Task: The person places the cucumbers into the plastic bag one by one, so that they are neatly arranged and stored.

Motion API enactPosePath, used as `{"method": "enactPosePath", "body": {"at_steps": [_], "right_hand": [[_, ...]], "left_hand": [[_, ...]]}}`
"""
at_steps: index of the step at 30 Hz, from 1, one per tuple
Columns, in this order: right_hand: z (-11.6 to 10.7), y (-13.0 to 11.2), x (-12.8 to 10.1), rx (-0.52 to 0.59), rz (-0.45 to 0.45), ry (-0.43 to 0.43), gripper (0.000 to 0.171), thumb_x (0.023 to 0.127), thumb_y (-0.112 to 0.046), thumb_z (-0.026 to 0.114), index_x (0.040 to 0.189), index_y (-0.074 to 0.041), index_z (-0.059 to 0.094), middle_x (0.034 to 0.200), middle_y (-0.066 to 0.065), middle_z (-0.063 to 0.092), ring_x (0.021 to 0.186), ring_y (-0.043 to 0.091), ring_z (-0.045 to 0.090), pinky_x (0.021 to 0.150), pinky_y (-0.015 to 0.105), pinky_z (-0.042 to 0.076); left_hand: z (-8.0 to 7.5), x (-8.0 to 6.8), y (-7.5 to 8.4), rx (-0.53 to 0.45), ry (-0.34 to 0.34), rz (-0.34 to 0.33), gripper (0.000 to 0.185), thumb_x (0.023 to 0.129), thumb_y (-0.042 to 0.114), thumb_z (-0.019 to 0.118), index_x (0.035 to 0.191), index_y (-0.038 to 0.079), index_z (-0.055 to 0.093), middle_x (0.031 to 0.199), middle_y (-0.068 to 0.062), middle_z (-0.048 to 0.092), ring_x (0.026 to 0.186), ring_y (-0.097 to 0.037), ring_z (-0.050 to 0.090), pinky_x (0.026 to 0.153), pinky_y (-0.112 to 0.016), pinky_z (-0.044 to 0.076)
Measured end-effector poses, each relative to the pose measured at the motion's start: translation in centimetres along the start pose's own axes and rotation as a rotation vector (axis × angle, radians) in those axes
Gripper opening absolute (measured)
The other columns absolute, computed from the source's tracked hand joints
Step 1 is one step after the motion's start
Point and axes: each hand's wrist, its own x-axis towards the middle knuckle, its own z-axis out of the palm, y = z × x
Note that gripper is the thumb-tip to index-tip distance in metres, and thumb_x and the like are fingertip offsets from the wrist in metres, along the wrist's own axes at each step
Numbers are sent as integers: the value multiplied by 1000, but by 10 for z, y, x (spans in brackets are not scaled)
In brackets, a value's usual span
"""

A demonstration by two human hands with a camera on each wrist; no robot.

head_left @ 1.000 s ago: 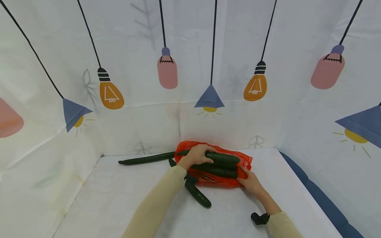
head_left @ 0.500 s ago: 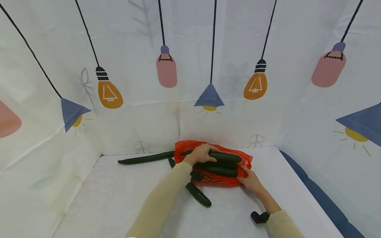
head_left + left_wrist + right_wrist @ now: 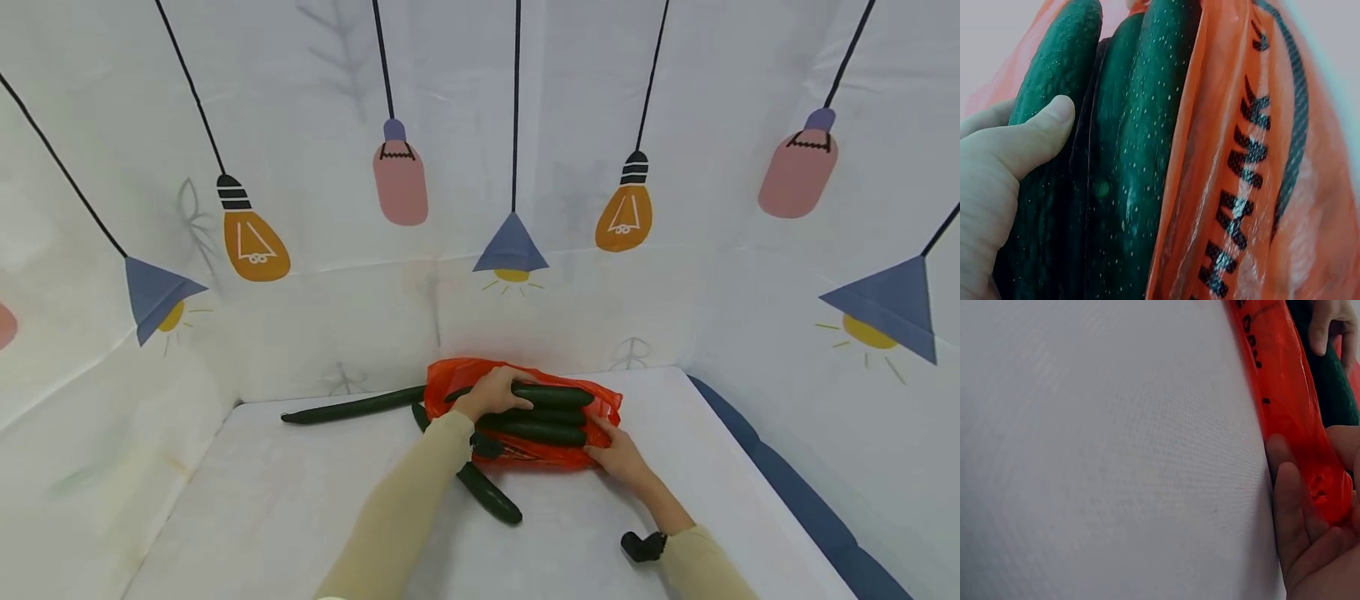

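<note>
At the far middle of the tabletop, the left hand clasps the top cucumber, lying crosswise; the right hand pinches the orange bag.

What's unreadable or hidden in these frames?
- Bag print: too small in head view; cut off by the frame edge in left wrist view.
- Cucumber far end: hidden under the left sleeve, head view.
- Right hand fingertips: hidden behind orange plastic, right wrist view.
- Left hand fingers: only the thumb shows, left wrist view.
</note>
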Motion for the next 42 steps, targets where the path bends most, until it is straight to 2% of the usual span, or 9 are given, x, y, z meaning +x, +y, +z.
{"method": "enactPosePath", "body": {"at_steps": [8, 15, 23, 27, 37, 42], "right_hand": [[2, -1, 0, -8, 9, 8, 68, 91, -10, 66, 151, -8, 34, 121, 22, 48, 62, 22, 54, 61, 33, 52], [2, -2, 0, -18, 21, 16, 69, 91, -11, 68, 151, -9, 34, 123, 23, 46, 62, 22, 55, 62, 33, 52], [1, 0, -2, -24, 30, 19, 70, 90, -13, 68, 151, -10, 34, 125, 23, 44, 71, 22, 55, 62, 32, 52], [1, -1, -1, -37, 14, 20, 69, 90, -12, 68, 150, -7, 35, 123, 23, 46, 70, 21, 55, 62, 32, 51], [2, -4, -1, -39, 5, 11, 68, 91, -12, 67, 150, -6, 34, 125, 23, 45, 67, 22, 55, 62, 32, 52], [2, -2, -1, -39, 2, 7, 68, 90, -12, 67, 150, -5, 34, 124, 22, 46, 66, 21, 55, 62, 32, 52]], "left_hand": [[-2, -1, -12, -14, 5, -7, 46, 80, 32, 81, 124, 24, 68, 126, 8, 61, 115, -12, 55, 96, -35, 45], [-4, 0, -10, -11, 2, -9, 44, 81, 31, 80, 123, 24, 68, 125, 7, 62, 116, -13, 55, 96, -34, 45], [2, 5, -14, -32, -20, 0, 45, 82, 31, 79, 125, 22, 68, 123, 7, 63, 110, -9, 56, 95, -32, 46], [-1, 5, -13, -52, -23, -13, 43, 82, 29, 79, 123, 21, 69, 121, 5, 64, 108, -10, 57, 94, -32, 46], [-6, -3, -9, -74, 27, 8, 34, 85, 29, 77, 117, 19, 72, 113, 5, 66, 102, -10, 60, 87, -30, 49], [-11, -5, -8, -72, 53, 33, 32, 89, 30, 73, 118, 17, 71, 115, 6, 66, 104, -10, 58, 90, -30, 47]]}}
